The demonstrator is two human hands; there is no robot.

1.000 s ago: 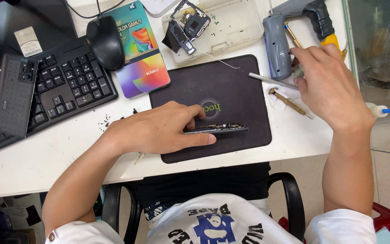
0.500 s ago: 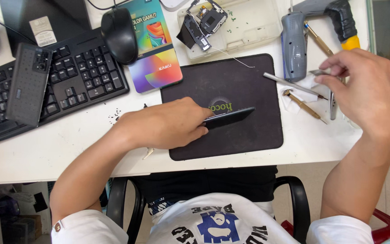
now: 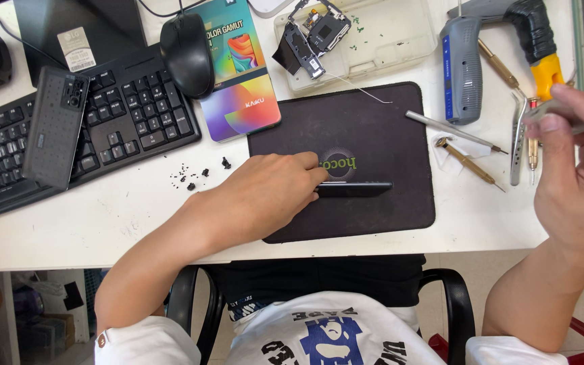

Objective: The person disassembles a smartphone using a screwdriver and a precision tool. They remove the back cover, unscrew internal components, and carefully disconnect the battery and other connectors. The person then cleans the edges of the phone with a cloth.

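The left hand (image 3: 265,196) pinned a dark phone (image 3: 354,188) on edge against the black mat (image 3: 373,135), grip narrow upon it; the right hand (image 3: 576,182) pinched metal tweezers (image 3: 549,111) above the counter (image 3: 103,223); the phone, edge-balanced beneath the left grip, looked liable to tip flat; loose screws (image 3: 194,176) beside that wrist could scatter.

White desk (image 3: 103,230), black armchair (image 3: 451,284) beneath, tiled floor (image 3: 454,260), bright even light.

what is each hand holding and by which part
The left hand holds a thin dark phone on edge on the black mat, gripping its left end. The right hand pinches a slim metal tool near one end; its kind is unclear.
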